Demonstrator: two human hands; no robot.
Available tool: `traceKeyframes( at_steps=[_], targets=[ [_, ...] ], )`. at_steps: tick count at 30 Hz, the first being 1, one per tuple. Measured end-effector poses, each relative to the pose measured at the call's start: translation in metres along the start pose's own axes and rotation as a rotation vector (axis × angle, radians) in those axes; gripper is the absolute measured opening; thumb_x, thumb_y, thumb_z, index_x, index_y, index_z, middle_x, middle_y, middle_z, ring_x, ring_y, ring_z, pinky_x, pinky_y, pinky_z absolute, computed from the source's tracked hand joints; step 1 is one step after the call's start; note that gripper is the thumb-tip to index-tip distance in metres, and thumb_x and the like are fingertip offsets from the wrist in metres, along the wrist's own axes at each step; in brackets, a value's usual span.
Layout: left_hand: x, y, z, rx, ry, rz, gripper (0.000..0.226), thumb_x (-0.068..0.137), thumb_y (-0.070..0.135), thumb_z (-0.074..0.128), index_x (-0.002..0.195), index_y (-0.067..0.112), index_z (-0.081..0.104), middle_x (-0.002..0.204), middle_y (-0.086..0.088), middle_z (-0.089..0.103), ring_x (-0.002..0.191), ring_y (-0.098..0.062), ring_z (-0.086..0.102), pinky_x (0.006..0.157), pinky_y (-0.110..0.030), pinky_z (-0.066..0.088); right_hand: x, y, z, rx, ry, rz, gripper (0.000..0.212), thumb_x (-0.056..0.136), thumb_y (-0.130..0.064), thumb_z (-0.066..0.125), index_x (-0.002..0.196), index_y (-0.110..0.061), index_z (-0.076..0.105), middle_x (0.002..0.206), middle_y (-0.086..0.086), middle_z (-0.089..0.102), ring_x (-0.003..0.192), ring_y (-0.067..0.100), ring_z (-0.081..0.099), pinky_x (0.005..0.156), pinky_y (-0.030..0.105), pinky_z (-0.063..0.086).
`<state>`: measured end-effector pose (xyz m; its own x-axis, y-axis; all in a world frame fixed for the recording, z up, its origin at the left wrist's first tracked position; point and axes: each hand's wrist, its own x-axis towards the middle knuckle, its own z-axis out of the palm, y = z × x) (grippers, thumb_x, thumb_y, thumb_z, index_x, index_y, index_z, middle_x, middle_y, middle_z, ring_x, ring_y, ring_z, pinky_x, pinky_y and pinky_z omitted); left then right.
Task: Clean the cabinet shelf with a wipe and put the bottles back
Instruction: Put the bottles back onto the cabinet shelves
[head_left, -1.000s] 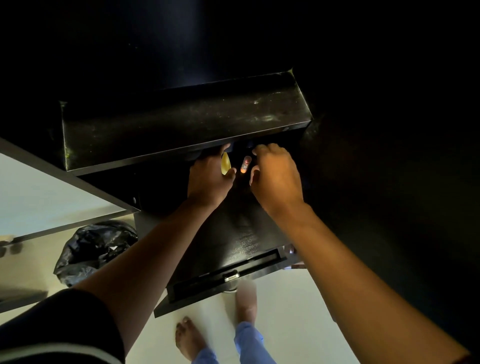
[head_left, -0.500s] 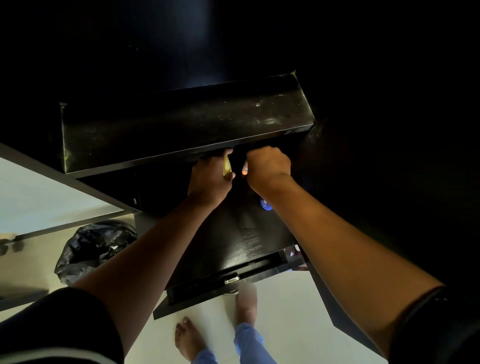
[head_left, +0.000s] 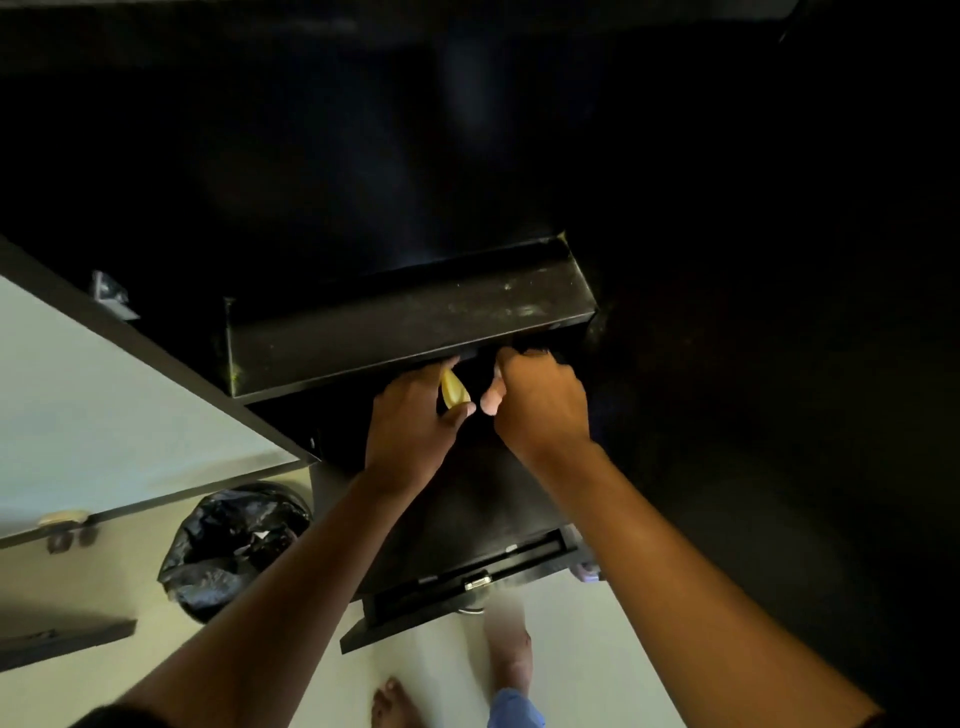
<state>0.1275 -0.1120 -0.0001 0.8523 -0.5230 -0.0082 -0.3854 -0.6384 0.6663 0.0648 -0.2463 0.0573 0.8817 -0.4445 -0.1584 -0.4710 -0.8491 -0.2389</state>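
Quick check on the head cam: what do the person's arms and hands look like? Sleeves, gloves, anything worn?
Both hands are bare: no gloves, rings or watch visible on the left hand or the right hand. Forearms are uncovered up to past the elbow. A dark sleeve with a short cut shows at the left upper arm, bottom edge of frame. The right arm's sleeve is barely in view, so its cut cannot be told.

The shelf (head_left: 405, 317) is black board with a dull sheen — pale dusty smears and scuffs lie toward its right end. The board below it (head_left: 467, 514) is black too, faintly glossy, with a bright metal catch (head_left: 477, 580) at its front edge. The bottle (head_left: 454, 389) looks like smooth yellow plastic, slightly shiny. The cabinet door (head_left: 104, 415) is pale and matt. The bin liner (head_left: 234, 540) is crinkled black plastic film — glossy on its folds. The floor (head_left: 582, 670) is pale and smooth.
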Motion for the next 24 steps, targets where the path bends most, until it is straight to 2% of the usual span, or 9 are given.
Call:
traceKeyframes(
  at_steps=[5,9,12,14,18,20,24],
  targets=[
    [-0.04,0.034,-0.049,-0.081,0.023,0.02,0.058,0.085,0.041,0.082,0.139,0.028,0.061,0.136,0.01,0.068,0.121,-0.008,0.065,0.104,-0.037,0.055,-0.043,-0.002,-0.028,0.151,0.131,-0.038,0.026,0.086,-0.006,0.067,0.109,-0.018,0.068,0.108,0.005,0.067,0.094,0.028,0.069,0.074,0.034,0.055],
    [-0.065,0.059,-0.088,-0.098,0.075,0.033,0.058,0.08,0.045,0.086,0.132,0.034,0.064,0.126,0.021,0.069,0.11,0.008,0.062,0.101,-0.021,0.053,-0.071,-0.004,-0.06,0.345,0.249,-0.025,0.021,0.088,-0.014,0.072,0.107,-0.023,0.069,0.106,-0.002,0.065,0.089,0.016,0.065,0.074,0.03,0.057],
    [-0.076,0.078,-0.12,-0.143,0.09,0.034,0.061,0.075,0.048,0.087,0.129,0.045,0.06,0.12,0.033,0.066,0.113,0.012,0.061,0.1,-0.023,0.054,-0.086,-0.006,-0.088,0.526,0.3,0.006,0.034,0.083,-0.014,0.079,0.113,-0.027,0.069,0.11,-0.008,0.065,0.094,0.01,0.065,0.078,0.021,0.055],
    [-0.081,0.091,-0.143,-0.179,0.12,0.051,0.058,0.073,0.045,0.089,0.123,0.048,0.059,0.116,0.037,0.065,0.113,0.012,0.061,0.098,-0.023,0.055,-0.093,-0.01,-0.111,0.626,0.325,-0.003,0.036,0.08,-0.009,0.081,0.108,-0.029,0.07,0.106,-0.012,0.066,0.094,0.007,0.066,0.075,0.015,0.053],
    [-0.088,0.121,-0.191,-0.248,0.178,0.111,0.053,0.073,0.048,0.091,0.117,0.053,0.061,0.117,0.035,0.066,0.113,0.007,0.064,0.098,-0.024,0.058,-0.101,-0.023,-0.166,0.783,0.354,-0.025,0.036,0.079,-0.011,0.085,0.103,-0.034,0.07,0.1,-0.014,0.069,0.088,0.002,0.068,0.066,0.015,0.055],
    [-0.087,0.139,-0.218,-0.294,0.204,0.155,0.052,0.075,0.049,0.089,0.122,0.051,0.065,0.119,0.032,0.069,0.115,0.003,0.066,0.099,-0.026,0.059,-0.099,-0.032,-0.197,0.873,0.407,-0.066,0.037,0.078,-0.01,0.085,0.1,-0.036,0.071,0.095,-0.014,0.072,0.084,-0.001,0.068,0.065,0.013,0.054],
    [-0.082,0.182,-0.273,-0.379,0.28,0.288,0.06,0.08,0.053,0.075,0.138,0.047,0.061,0.123,0.026,0.072,0.116,0.005,0.067,0.096,-0.018,0.056,-0.088,-0.051,-0.256,1.012,0.553,-0.207,0.034,0.076,-0.008,0.085,0.095,-0.034,0.074,0.09,-0.013,0.076,0.08,0.006,0.071,0.068,0.019,0.054]
  ],
)
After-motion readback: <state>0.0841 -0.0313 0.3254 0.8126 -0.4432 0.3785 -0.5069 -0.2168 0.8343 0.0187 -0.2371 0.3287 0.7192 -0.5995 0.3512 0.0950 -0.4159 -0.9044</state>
